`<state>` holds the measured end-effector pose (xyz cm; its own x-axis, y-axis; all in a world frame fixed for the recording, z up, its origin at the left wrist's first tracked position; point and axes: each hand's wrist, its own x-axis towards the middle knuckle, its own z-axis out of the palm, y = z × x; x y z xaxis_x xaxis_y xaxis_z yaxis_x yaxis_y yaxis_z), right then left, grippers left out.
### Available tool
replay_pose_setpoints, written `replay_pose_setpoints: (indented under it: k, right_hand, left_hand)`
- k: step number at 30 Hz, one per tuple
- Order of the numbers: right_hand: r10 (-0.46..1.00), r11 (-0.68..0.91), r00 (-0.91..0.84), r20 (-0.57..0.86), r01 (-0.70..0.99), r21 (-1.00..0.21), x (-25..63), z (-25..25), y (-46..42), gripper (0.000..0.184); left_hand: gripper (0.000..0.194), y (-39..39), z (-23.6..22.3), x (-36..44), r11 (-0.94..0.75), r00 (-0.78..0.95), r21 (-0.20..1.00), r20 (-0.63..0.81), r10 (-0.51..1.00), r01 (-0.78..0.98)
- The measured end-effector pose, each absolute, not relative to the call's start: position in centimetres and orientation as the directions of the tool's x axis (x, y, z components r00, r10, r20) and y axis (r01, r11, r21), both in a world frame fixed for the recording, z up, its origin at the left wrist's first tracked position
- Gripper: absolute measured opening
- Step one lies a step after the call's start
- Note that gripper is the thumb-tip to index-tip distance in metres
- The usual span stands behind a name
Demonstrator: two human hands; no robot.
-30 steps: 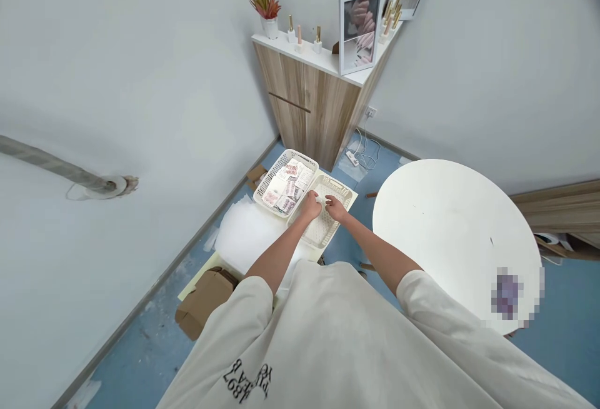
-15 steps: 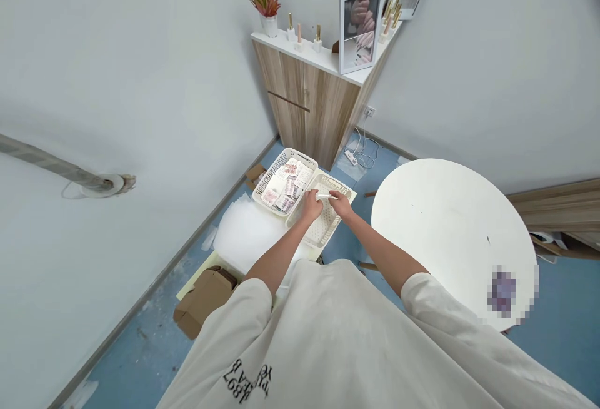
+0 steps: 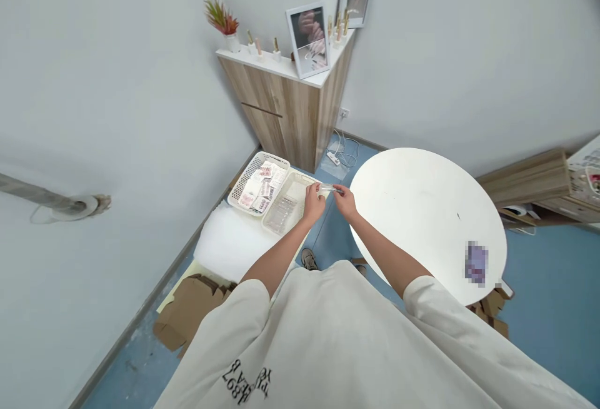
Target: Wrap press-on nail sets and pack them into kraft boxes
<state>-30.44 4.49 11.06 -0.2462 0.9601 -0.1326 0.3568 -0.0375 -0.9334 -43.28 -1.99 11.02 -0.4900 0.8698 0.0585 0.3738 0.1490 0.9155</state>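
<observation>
My left hand (image 3: pixel 312 204) and my right hand (image 3: pixel 345 202) pinch a small transparent plastic sleeve (image 3: pixel 329 189) between them, just past the far corner of a cream plastic basket (image 3: pixel 300 179). That basket holds several transparent flat packets. To its left sits a white mesh basket (image 3: pixel 239 184) packed with several pink-printed paper packets. Neither hand touches a basket. The sleeve's contents are too small to tell.
A sheet of white bubble wrap (image 3: pixel 229 240) lies left of the baskets, with flattened cardboard (image 3: pixel 187 312) nearer me. A round white table (image 3: pixel 422 221) stands to the right. Behind is a wooden cabinet (image 3: pixel 276 109) with a power strip (image 3: pixel 332 158) on the blue floor.
My hands have lifted out of the cream basket and come together above its far corner, holding the sleeve up. The view has swung left.
</observation>
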Motion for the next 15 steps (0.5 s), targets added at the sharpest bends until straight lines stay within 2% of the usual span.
replay_pose_setpoints:
  k: [8,15]
  right_hand:
    - [0.984,-0.116,-0.078,-0.159,0.392,-0.913,-14.8,10.7,3.7,0.041]
    - [0.967,-0.248,0.051,-0.251,0.438,-0.864,0.3,7.7,1.6,0.043]
  left_hand:
    - [0.051,-1.2,10.1,-28.8,0.097,-0.313,0.924,0.025,0.949,0.369]
    - [0.065,-2.0,6.1,-14.9,0.181,-0.156,0.956,-0.148,0.977,0.231]
